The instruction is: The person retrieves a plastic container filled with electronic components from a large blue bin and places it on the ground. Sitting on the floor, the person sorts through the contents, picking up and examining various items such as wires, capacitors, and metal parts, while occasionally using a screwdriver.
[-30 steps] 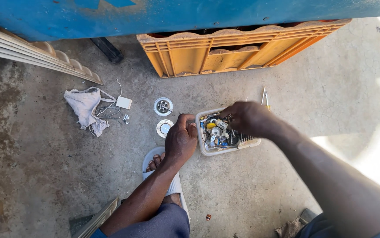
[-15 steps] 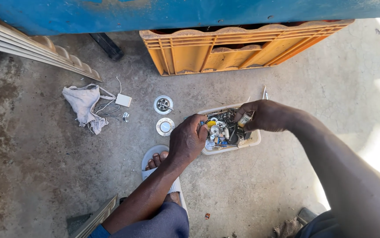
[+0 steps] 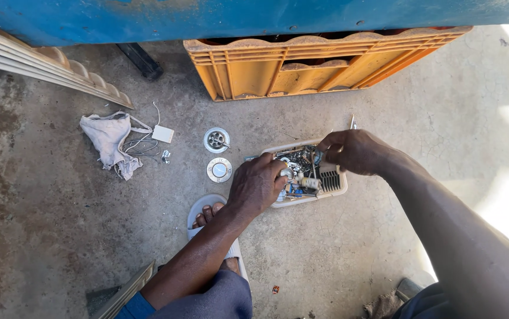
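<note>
tray: a small shallow pale plastic tray [image 3: 341, 188] sits on the concrete floor [image 3: 349, 254], near the middle of the view, its long axis running left to right with the right end tipped a little farther away.
contents: a jumble of small metal parts [image 3: 300, 160], screws and bits, with a dark ribbed piece [image 3: 329, 181] at the right end.
left hand: the left hand [image 3: 256, 186] lies knuckles-up over the tray's left end, fingers curled down into the pile; whether they pinch anything I cannot tell.
right hand: the right hand [image 3: 353, 151] hovers over the tray's far right corner, fingertips drawn together as if on a small piece, though the piece itself is too small to make out.
key relation: the loose parts lie between the two hands, to the right of the left fingers and to the near left of the right fingers; the left hand is nearer, touching the pile.
round parts: two round metal discs [image 3: 216, 140] and [image 3: 219, 169] lie just left of the tray, apart from both hands.
other things: a crumpled cloth [image 3: 110, 140] with a white adapter [image 3: 163, 134] at left; an orange crate [image 3: 313, 65] on the far side; a sandalled foot [image 3: 210, 214] near the left wrist.
</note>
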